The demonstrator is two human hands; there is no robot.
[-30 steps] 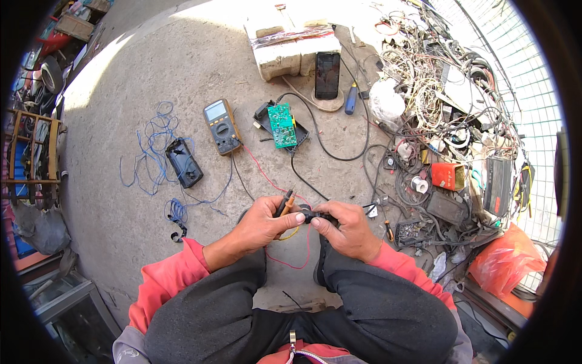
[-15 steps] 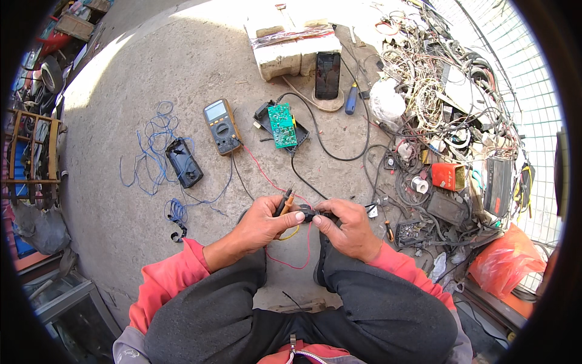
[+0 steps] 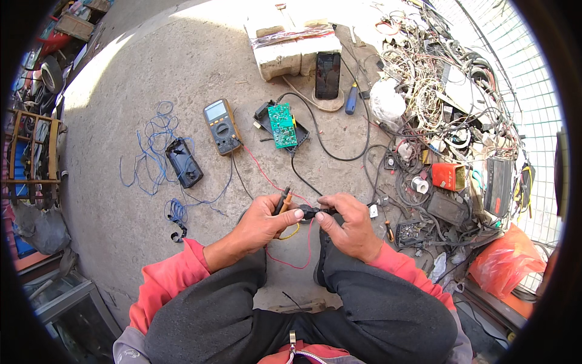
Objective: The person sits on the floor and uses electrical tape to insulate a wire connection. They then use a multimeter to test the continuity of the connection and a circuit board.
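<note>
Multimeter L of circuit bd; phone beyond, to R; wire pile far R.

Both thumbs cover part of the black connector, so its exact kind cannot be told. The left hand conceals in its grip the lower ends of the black probe and orange probe, while the right hand hides the connector's right end. Any reading on the multimeter is too faint to make out. The green circuit board covers much of the black case beneath it. Individual strands in the wire heap are too tangled to trace. The picture's dark round rim cuts off the mesh fence and wooden rack.
</note>
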